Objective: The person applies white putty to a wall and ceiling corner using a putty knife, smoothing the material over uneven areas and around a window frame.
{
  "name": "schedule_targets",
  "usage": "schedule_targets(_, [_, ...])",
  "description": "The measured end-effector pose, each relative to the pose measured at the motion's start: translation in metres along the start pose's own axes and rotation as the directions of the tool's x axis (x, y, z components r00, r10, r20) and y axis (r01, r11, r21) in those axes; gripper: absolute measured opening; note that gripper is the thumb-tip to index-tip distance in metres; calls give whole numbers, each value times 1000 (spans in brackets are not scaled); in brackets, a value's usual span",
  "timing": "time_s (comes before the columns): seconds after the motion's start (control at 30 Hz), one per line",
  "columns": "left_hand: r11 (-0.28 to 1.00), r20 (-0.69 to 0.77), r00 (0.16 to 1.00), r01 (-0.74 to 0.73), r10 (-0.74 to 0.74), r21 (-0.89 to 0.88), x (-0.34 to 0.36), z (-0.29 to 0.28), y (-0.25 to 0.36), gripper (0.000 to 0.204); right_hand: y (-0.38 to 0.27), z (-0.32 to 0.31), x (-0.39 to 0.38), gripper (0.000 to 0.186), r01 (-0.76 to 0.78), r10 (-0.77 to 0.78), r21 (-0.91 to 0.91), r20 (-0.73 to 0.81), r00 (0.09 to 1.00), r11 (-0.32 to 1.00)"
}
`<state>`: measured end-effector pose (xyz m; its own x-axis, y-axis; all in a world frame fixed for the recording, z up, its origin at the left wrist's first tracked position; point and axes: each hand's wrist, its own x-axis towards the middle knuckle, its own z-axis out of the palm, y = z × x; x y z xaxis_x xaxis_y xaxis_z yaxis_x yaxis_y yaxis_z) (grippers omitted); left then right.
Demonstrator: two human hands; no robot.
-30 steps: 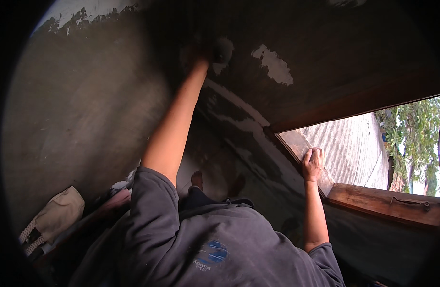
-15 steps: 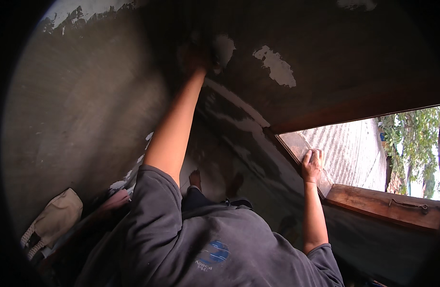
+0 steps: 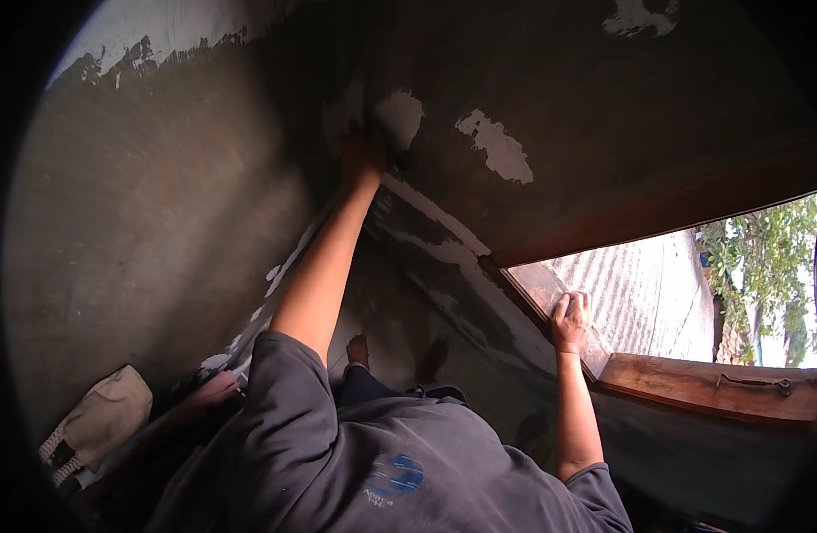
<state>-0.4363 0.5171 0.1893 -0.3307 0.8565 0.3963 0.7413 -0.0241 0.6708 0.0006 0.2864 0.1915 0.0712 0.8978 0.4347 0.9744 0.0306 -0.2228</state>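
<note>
My left arm reaches up to the dark wall [image 3: 568, 80], where my left hand [image 3: 364, 155] is against or close to the surface, deep in shadow. Its fingers are too dark to make out, and so is anything they may hold. Right beside this hand is a pale patch [image 3: 401, 117] on the wall; a second whitish patch [image 3: 499, 149] lies farther right. At the window opening, my right hand [image 3: 571, 322] has its fingers curled over the edge of the window frame [image 3: 542, 298].
A wooden sill or shutter board [image 3: 710, 385] with a metal hook latch [image 3: 755, 382] borders the opening. At lower left lies a beige bag [image 3: 115, 404] with rope handles. Bare feet [image 3: 358, 351] show on the floor below. White smears [image 3: 440, 213] run along the corner.
My left hand has come down a little along the wall, nearer to me. My right hand stays on the window frame. The whole view has shifted slightly.
</note>
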Motion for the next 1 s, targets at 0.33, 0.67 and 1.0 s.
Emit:
schedule_targets(0.33, [887,-219,960,55,-173,-458,-66,-43,39,24,2,-4,0,10,4,-4,16,-12,1000,1000])
schedule_targets(0.67, [827,-142,938,199,-317,-526,-46,-14,13,34,3,-4,0,10,10,-10,2,-21,1000,1000])
schedule_targets(1.0, [889,52,965,258,-258,-378,-26,-2,2,33,-1,-8,0,8,12,-13,-10,-43,999,1000])
